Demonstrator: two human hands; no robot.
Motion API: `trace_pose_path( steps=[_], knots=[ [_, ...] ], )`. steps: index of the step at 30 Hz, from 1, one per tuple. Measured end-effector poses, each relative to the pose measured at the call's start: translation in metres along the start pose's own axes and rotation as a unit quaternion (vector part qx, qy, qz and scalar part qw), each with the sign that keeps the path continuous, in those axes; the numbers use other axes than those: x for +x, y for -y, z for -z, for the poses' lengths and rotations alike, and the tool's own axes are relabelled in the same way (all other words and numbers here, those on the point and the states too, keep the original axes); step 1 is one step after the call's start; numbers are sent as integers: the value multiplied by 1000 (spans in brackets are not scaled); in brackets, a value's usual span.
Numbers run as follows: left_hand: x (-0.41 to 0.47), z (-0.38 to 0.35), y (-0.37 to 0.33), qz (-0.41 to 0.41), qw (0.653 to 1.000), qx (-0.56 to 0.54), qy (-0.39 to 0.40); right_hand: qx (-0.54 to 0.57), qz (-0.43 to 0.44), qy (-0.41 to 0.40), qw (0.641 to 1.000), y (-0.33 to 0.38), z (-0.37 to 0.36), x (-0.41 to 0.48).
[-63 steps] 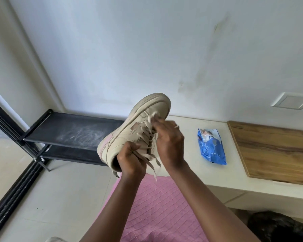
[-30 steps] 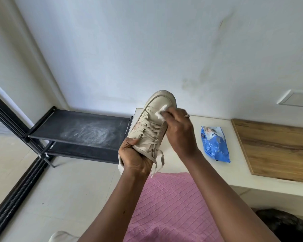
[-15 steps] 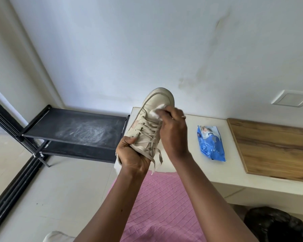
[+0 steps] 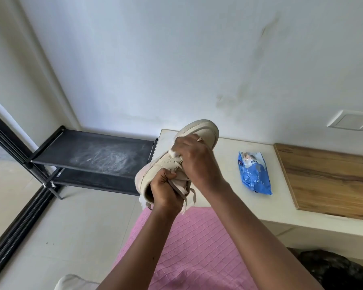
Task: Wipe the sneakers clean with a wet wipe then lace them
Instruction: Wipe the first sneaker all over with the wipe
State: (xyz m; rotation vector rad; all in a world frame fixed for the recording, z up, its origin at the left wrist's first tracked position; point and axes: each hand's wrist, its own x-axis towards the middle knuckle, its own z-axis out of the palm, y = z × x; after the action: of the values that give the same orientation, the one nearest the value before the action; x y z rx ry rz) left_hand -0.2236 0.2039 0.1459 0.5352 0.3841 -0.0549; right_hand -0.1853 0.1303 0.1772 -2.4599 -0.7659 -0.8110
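A beige sneaker (image 4: 205, 129) is held up in the air in front of me, toe pointing away and up. My left hand (image 4: 165, 190) grips its heel collar, with the loose lace ends hanging below my fingers. My right hand (image 4: 195, 159) lies over the laces and upper and pinches a white wet wipe (image 4: 172, 152), pressing it against the shoe's side. Only a small fold of the wipe shows past my fingers. A white object, perhaps the second sneaker (image 4: 71, 282), peeks in at the bottom edge.
A blue pack of wet wipes (image 4: 254, 173) lies on the white counter (image 4: 224, 151), next to a wooden board (image 4: 331, 181). A black shoe rack (image 4: 92, 158) stands to the left against the wall. Pink quilted fabric (image 4: 189, 243) covers my lap below.
My right hand slid the wipe down from the toe toward the middle of the sneaker. The shoe tilted so its left side faces me more. My left hand kept its grip at the heel.
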Motion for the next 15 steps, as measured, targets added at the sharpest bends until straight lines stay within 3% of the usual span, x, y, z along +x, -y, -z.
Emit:
trace_pose_path(
  steps=[2,4,6,8,10,12,15],
  knots=[
    [0,-1,0,-3,1000,15,7,-53,-35,-28,998,-19,3,1],
    [-2,-3,-1,-2,999,42,-7,-82,-98,-110,986,-35,7,4],
    [-3,-2,0,-6,998,60,-14,-89,-164,-178,966,-41,13,8],
    [-3,-1,3,-17,995,94,-17,-58,-192,-189,961,-37,13,10],
    [-4,-1,6,-38,989,140,-14,7,-149,-131,980,-26,6,8],
    [-8,-3,10,-72,984,164,3,43,-83,-16,995,-4,-4,4],
    [-15,-4,17,-120,978,167,22,47,-41,87,994,13,-9,0]
  ],
)
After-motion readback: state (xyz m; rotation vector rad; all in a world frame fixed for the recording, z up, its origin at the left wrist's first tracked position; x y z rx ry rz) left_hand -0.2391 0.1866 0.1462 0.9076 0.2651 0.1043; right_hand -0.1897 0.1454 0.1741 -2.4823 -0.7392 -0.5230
